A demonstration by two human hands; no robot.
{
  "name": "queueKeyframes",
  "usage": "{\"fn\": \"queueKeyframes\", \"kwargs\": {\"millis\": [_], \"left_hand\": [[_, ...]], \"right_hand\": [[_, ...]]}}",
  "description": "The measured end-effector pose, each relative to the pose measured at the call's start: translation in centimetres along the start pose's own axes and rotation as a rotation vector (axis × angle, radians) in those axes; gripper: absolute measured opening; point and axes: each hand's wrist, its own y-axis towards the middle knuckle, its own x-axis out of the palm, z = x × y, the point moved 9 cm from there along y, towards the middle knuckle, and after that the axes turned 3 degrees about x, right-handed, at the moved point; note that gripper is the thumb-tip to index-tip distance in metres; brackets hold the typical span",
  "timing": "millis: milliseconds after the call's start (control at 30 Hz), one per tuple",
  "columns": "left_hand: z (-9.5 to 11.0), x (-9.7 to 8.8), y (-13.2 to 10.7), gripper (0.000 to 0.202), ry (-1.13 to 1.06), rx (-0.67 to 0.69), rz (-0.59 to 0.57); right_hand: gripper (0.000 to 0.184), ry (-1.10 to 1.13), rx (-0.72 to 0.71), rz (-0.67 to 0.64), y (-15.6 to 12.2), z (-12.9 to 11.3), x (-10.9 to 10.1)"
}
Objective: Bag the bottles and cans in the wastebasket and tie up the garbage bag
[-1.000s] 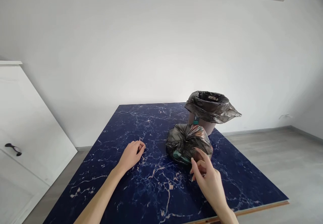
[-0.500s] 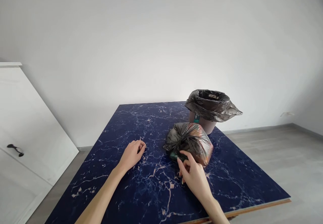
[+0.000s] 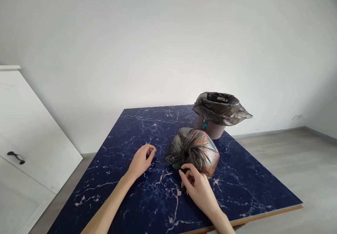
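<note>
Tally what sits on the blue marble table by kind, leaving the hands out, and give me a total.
Tied rubbish bag: 1
Bin: 1
Bin liner: 1
Total: 3

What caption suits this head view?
Right hand touches a tied rubbish bag on a blue marble table; left hand rests nearby, lined bin behind.

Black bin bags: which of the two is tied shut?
The filled bag lying on the table at the right hand; the liner bag hangs open over the bin.
</note>
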Motion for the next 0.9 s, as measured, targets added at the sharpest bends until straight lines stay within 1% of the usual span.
{"fn": "queueKeyframes", "kwargs": {"millis": [67,133,233,300,367,433,500,600,667,800,900], "left_hand": [[2.1,0.3,0.7,0.042,-0.037,0.021,0.020],[4.8,0.8,1.6,0.041,-0.072,0.050,0.017],[8.6,2.1,3.1,0.039,-0.114,0.086,-0.036],[10.3,3.2,3.9,0.042,-0.140,0.094,-0.088],[11.2,4.2,4.4,0.045,-0.168,0.090,-0.132],[11.5,4.7,4.7,0.045,-0.201,0.083,-0.151],[11.6,4.7,4.9,0.044,-0.243,0.075,-0.147],[11.4,4.0,5.1,0.044,-0.322,0.044,-0.117],[11.2,3.3,5.4,0.044,-0.381,0.007,-0.091],[10.2,2.4,6.4,0.048,-0.511,-0.101,-0.053],[8.7,2.3,7.5,0.052,-0.610,-0.199,0.001]], "right_hand": [[0.030,-0.022,-0.019,0.001,-0.1,-0.2,0.0],[0.029,-0.031,-0.037,-0.004,-0.2,-0.5,0.0],[0.026,-0.024,-0.064,-0.014,-0.4,-1.1,-0.1],[0.024,-0.017,-0.080,-0.020,-0.5,-1.5,-0.1],[0.021,-0.011,-0.096,-0.024,-0.6,-1.8,-0.1],[0.019,-0.010,-0.108,-0.021,-0.7,-1.9,-0.2],[0.019,-0.017,-0.116,-0.013,-0.7,-1.9,-0.2],[0.020,-0.038,-0.129,-0.002,-0.8,-1.9,-0.4],[0.020,-0.036,-0.129,-0.017,-0.8,-2.0,-0.3],[0.020,-0.019,-0.117,-0.064,-0.8,-2.1,-0.1],[0.018,-0.056,-0.137,-0.052,-1.0,-2.5,-0.3]]}}
